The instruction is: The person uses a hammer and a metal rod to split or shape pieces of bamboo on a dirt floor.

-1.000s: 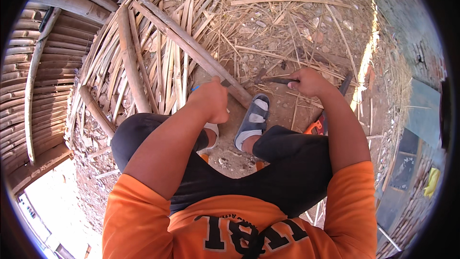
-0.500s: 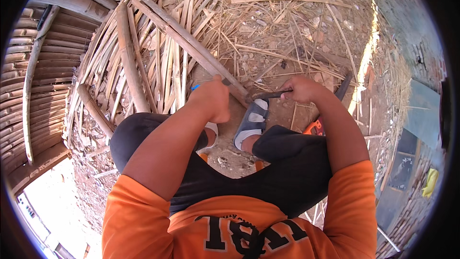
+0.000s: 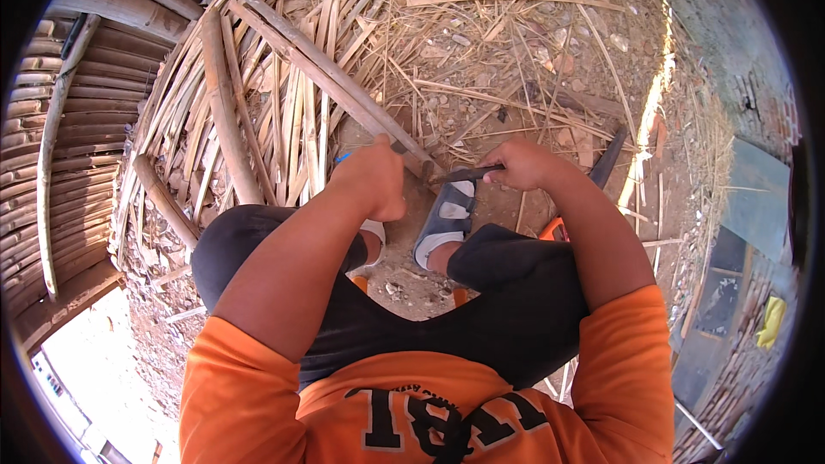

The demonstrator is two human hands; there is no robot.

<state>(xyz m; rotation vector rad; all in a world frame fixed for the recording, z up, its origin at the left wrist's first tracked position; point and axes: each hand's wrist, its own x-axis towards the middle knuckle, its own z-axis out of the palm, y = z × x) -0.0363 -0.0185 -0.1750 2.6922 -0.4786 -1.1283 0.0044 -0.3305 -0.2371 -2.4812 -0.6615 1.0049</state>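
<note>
My left hand [image 3: 371, 179] is closed in a fist beside the near end of a long split bamboo pole [image 3: 322, 69]. A blue bit [image 3: 344, 157] pokes out on its left side and a short dark flat piece [image 3: 398, 147] on its right, as of one tool whose kind I cannot make out. To the right, my right hand [image 3: 521, 164] grips a dark narrow bar [image 3: 468, 174]. The bar's far tip meets or nearly meets the pole's near end, just above my sandalled foot [image 3: 449, 215].
Bamboo strips [image 3: 296, 120] and thicker poles [image 3: 225, 103] are heaped at the left. An orange-handled saw [image 3: 554, 228] lies under my right forearm, its dark blade [image 3: 608, 157] showing beyond. Straw covers the far ground; a slatted bamboo wall [image 3: 94, 146] stands left.
Both hands keep their grips. The whole scene has shifted slightly left in the view, and my right hand with the dark bar sits slightly farther left.
</note>
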